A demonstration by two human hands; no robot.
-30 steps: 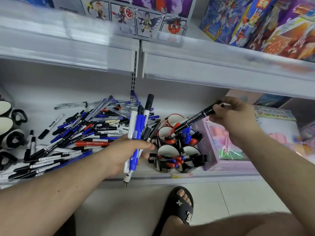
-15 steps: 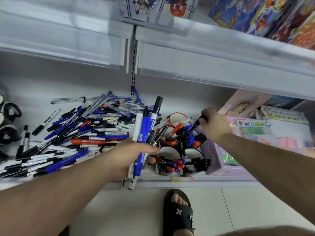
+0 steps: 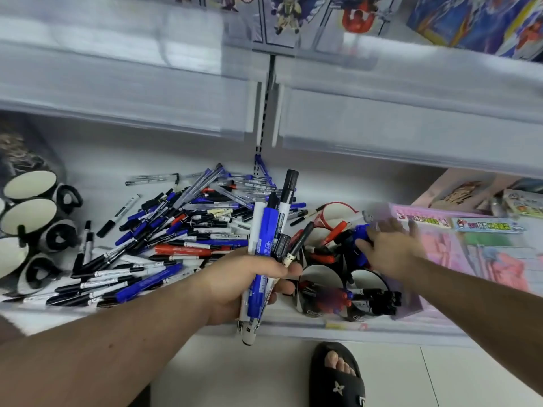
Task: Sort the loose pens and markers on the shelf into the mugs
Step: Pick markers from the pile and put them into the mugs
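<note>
My left hand (image 3: 246,282) grips a bundle of markers (image 3: 266,245), about five, upright over the shelf's front edge (image 3: 382,331). My right hand (image 3: 388,248) is blurred, fingers spread wide and holding nothing, above four mugs (image 3: 323,268) with markers inside. The loose pile (image 3: 176,236) at the shelf's middle is too many to count. At the left edge I see four more mugs (image 3: 28,210), partly cut off.

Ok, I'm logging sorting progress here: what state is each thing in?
Left hand: closed around a bundle of markers.
Right hand: open, empty, blurred, over the mugs.
Pen pile: loose on the shelf, unsorted.
Mugs by the right hand: lying on their sides, partly filled.
Mugs at left: empty.
</note>
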